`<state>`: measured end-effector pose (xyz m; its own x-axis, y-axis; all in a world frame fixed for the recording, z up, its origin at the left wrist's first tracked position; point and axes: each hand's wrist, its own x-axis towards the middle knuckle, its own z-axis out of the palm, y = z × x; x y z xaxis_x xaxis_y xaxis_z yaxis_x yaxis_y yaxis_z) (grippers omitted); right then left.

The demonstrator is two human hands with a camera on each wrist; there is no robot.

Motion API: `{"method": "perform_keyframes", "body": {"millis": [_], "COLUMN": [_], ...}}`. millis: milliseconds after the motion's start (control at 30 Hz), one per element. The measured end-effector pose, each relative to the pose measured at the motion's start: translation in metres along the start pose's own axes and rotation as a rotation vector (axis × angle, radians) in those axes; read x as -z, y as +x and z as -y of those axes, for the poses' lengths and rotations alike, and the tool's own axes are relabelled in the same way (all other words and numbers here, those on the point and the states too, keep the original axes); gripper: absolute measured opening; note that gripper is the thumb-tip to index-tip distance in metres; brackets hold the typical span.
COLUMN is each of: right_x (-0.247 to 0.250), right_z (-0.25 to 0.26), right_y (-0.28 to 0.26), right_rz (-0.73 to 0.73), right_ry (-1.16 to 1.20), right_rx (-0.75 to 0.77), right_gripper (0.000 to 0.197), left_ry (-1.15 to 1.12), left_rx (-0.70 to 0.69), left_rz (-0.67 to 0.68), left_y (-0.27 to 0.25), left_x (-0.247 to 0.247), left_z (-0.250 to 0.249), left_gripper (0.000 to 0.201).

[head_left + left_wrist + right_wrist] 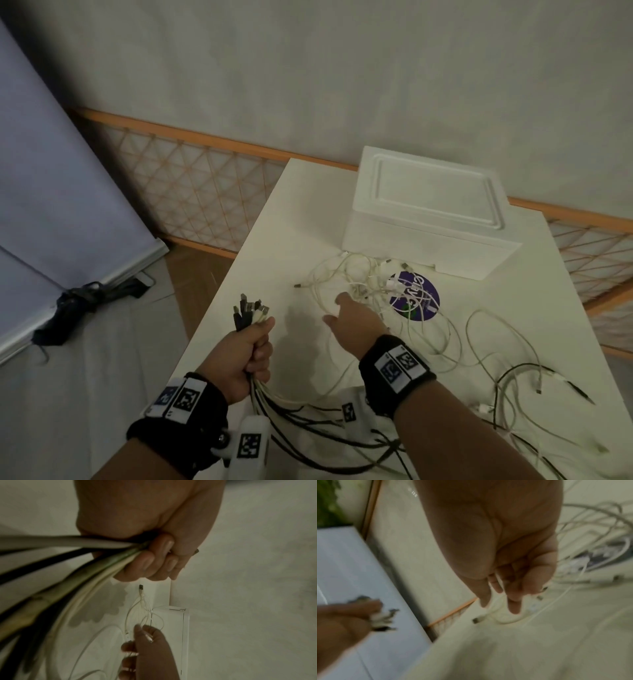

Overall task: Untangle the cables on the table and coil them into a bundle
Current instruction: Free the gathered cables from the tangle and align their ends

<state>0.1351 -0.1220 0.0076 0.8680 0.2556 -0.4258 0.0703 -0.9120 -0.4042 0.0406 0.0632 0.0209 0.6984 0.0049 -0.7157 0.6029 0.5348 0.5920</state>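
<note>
Now left hand (251, 353) fists gathered cables (250, 310); right hand (354, 323) loose, empty, nearer; tangle (363, 281) just ahead, plug (297, 285) pointing left.

Dim, flat indoor light with a greenish-grey cast in all three views. Head view: soft shadows of the hands fall on the table (308, 212); straight edges bow toward the frame borders; corners darken. Left wrist view: cables (51, 566) close to the lens are smeared and out of focus; a scalloped shadow lies on the table. Right wrist view: blurred throughout, the cable tangle (590, 547) streaked, noise in the dark areas.
</note>
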Motion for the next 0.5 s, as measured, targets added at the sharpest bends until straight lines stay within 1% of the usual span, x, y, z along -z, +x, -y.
{"method": "perform_keyframes", "body": {"millis": [33,67,100,133,167,200,267,300,367,400,433,500], "right_x": [-0.001,-0.001,0.000,0.005,0.015,0.028,0.059,0.075,0.106,0.117,0.125,0.130], "right_z": [-0.010,-0.020,-0.028,-0.032,-0.031,-0.028,-0.017,-0.010,0.005,0.012,0.018,0.025], "right_y": [0.004,0.008,0.010,0.010,0.008,0.004,-0.008,-0.017,-0.038,-0.048,-0.058,-0.077], "right_rz": [0.004,0.042,0.078,0.095,0.090,0.050,-0.046,-0.115,-0.235,-0.269,-0.277,-0.218], "right_ry": [-0.190,-0.327,-0.405,-0.411,-0.363,-0.241,0.189,0.335,0.502,0.570,0.620,0.633], "right_rx": [-0.016,-0.024,-0.011,0.020,0.048,0.067,0.080,0.110,0.194,0.239,0.273,0.321], "right_gripper": [0.039,0.036,0.034,0.030,0.027,0.022,0.018,0.019,0.019,0.019,0.019,0.019], "left_ry": [-0.010,-0.017,-0.023,-0.026,-0.028,-0.026,-0.017,-0.008,0.014,0.020,0.020,-0.009], "left_rx": [-0.002,-0.004,-0.009,-0.018,-0.027,-0.033,-0.043,-0.052,-0.070,-0.072,-0.070,-0.068], "left_rz": [-0.010,-0.018,-0.021,-0.018,-0.011,-0.001,0.026,0.041,0.071,0.094,0.127,0.207], "left_y": [0.000,0.000,-0.001,-0.002,-0.002,-0.003,-0.005,-0.007,-0.008,-0.009,-0.011,-0.015], "left_x": [0.001,0.001,0.001,0.001,0.000,-0.001,-0.007,-0.012,-0.026,-0.034,-0.044,-0.063], "left_z": [0.001,0.002,0.003,0.003,0.002,0.001,-0.001,-0.003,-0.008,-0.011,-0.013,-0.017], "left_gripper": [0.044,0.041,0.039,0.036,0.034,0.032,0.028,0.027,0.027,0.027,0.028,0.031]}}
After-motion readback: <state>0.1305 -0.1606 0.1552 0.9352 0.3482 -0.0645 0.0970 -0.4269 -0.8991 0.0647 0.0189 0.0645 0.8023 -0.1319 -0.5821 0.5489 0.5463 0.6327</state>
